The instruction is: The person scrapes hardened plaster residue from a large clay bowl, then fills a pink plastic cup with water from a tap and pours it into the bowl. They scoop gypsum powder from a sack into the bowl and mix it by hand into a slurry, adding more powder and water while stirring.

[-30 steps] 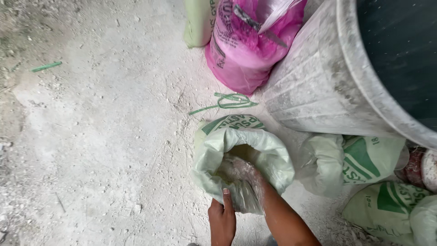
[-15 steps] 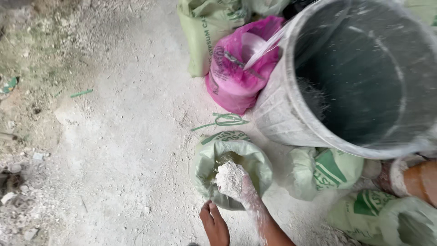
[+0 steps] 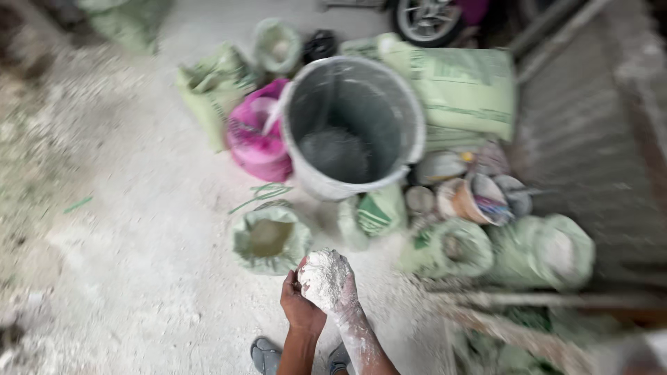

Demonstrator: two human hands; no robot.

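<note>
Both hands, the left hand (image 3: 300,305) and powder-coated right hand (image 3: 333,286), cup a heap of white powder (image 3: 321,272) in a shared grip, just near-right of the open green sack (image 3: 271,239).

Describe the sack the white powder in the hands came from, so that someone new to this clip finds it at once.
Start at the big grey bucket in the middle of the dusty floor. Just below its near left side, straight ahead of the powder-filled hands, sits a small pale green sack. Unlike the tied or bulging green sacks to the right, its mouth is rolled down and wide open, showing its contents.
</note>
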